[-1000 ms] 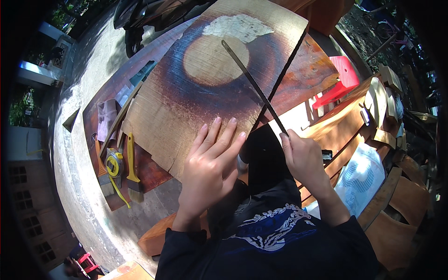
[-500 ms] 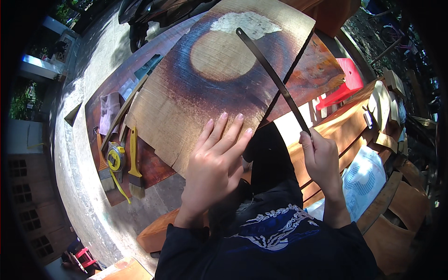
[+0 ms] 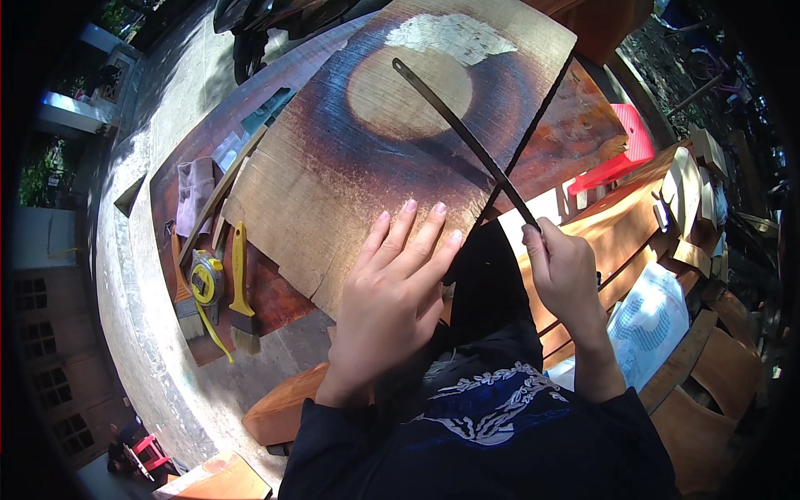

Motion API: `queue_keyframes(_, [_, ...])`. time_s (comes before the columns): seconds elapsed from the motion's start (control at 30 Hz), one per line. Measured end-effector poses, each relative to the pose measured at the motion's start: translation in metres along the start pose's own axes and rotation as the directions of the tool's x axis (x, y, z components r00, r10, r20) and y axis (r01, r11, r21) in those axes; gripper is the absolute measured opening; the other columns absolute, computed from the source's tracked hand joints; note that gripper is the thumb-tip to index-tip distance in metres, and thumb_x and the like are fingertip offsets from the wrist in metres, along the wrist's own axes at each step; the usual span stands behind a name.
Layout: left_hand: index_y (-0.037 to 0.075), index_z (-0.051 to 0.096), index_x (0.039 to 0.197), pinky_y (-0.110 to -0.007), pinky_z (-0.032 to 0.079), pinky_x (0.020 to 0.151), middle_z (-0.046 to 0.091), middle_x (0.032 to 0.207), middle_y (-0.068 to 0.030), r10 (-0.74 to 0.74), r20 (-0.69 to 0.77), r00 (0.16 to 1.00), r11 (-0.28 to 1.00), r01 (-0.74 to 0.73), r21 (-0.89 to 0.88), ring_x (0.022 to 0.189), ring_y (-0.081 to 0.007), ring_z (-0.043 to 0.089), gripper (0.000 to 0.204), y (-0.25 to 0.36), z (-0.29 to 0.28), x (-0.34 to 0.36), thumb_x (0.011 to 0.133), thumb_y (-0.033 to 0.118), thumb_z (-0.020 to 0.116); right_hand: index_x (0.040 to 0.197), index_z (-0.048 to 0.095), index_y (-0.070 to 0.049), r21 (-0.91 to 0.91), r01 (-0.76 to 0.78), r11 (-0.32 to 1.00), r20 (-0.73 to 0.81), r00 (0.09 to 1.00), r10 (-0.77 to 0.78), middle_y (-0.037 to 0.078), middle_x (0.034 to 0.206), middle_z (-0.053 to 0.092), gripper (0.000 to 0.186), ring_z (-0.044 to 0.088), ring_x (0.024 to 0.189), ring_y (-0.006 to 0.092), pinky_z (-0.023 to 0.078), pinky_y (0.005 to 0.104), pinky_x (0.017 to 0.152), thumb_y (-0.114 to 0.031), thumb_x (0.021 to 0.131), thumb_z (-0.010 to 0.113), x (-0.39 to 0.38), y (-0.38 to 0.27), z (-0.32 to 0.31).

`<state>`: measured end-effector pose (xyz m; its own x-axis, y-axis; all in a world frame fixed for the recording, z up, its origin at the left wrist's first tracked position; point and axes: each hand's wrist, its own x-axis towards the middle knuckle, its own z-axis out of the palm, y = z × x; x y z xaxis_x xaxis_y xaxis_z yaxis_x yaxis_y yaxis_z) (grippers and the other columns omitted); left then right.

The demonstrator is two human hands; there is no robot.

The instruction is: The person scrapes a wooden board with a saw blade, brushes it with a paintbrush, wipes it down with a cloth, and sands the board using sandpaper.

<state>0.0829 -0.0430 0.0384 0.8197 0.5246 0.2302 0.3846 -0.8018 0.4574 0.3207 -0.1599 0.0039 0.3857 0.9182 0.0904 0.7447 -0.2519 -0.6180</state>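
A wide wooden board [image 3: 308,167] with a scorched, bluish-brown ring and a pale round middle lies in front of me, tilted in view. My left hand [image 3: 396,287] rests flat on its near part, fingers spread. In my right hand [image 3: 567,279], at the board's right edge, is one end of a long thin dark metal strip [image 3: 467,137], which looks like a hacksaw blade. Its rounded far end has a small hole and reaches over the pale circle. Whether the strip touches the wood, I cannot tell. A whitish rough patch [image 3: 454,37] marks the board's far side.
Left of the board lie a yellow-handled paintbrush [image 3: 240,292], a yellow tape measure [image 3: 206,279], another brush [image 3: 190,321] and a glove-like cloth [image 3: 194,196] on a reddish-brown tabletop [image 3: 279,300]. At right are a red plastic stool [image 3: 621,150], wooden pieces [image 3: 692,200] and a white-blue bag [image 3: 650,321].
The metal strip's far end has swung left and slightly down, from the whitish patch onto the pale circle. My right hand has shifted a little left and up. The left hand stays on the board.
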Motion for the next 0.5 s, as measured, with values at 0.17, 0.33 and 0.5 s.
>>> queue_keyframes(0.17, [0.01,0.067,0.147,-0.057,0.037,0.128,0.061,0.159,-0.0161,-0.001,0.019,1.0,1.0,0.001,0.003,0.152,-0.0408,0.052,0.059,0.001,-0.004,0.001,0.089,0.011,0.076,0.093,0.063,-0.002,0.016,-0.006,1.0,-0.015,1.0,0.006,0.022,0.064,0.06,0.028,0.064,0.061,0.0455,0.044,0.0519,0.055,-0.022,0.112,0.061,0.003,-0.003,0.004])
queue_keyframes(0.33, [0.013,0.071,0.143,-0.058,0.039,0.127,0.061,0.16,-0.0138,-0.02,-0.001,1.0,1.0,0.02,-0.002,0.152,-0.042,0.052,0.066,-0.001,0.0,0.002,0.078,0.006,0.077,0.095,0.064,-0.003,-0.07,0.019,0.997,-0.031,0.999,-0.021,0.022,0.064,0.061,0.025,0.065,0.06,0.0448,0.044,0.0515,0.054,-0.022,0.112,0.062,0.007,-0.008,0.011])
queue_keyframes(0.5, [0.011,0.067,0.147,-0.056,0.037,0.128,0.061,0.16,-0.0152,-0.018,0.05,0.999,1.0,0.018,0.015,0.151,-0.0407,0.052,0.058,0.002,-0.005,0.003,0.09,0.012,0.076,0.097,0.065,-0.004,-0.051,-0.047,0.998,-0.005,0.999,0.047,0.021,0.065,0.062,0.025,0.066,0.061,0.0445,0.046,0.0528,0.055,-0.024,0.112,0.062,-0.008,-0.01,0.004])
